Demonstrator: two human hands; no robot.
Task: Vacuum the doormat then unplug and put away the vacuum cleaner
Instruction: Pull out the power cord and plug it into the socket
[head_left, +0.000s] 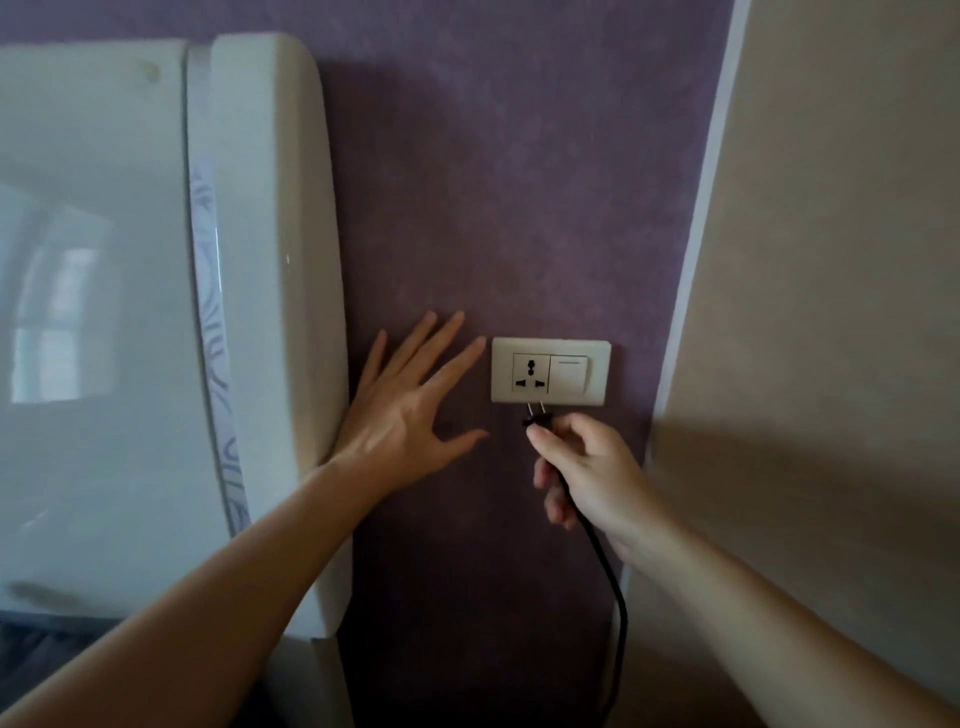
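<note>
Right hand (587, 467) grips black plug (536, 417), prongs clear just below wall socket (549, 371); left hand (410, 405) splayed empty between socket and refrigerator (270, 291) edge

Single head-worn view, facing a purple wall (493, 208) close up, angled slightly downward, wide-angle

In front of me is a mottled purple wall (493, 182), dim and shadowed along its left side. To my left stands a glossy white refrigerator (104, 312), its rounded door edge almost against the wall and a bright window reflected in its front. To my right, a white corner trim (696, 249) separates the purple from a beige wall (831, 260). The light is soft and muted.
</note>
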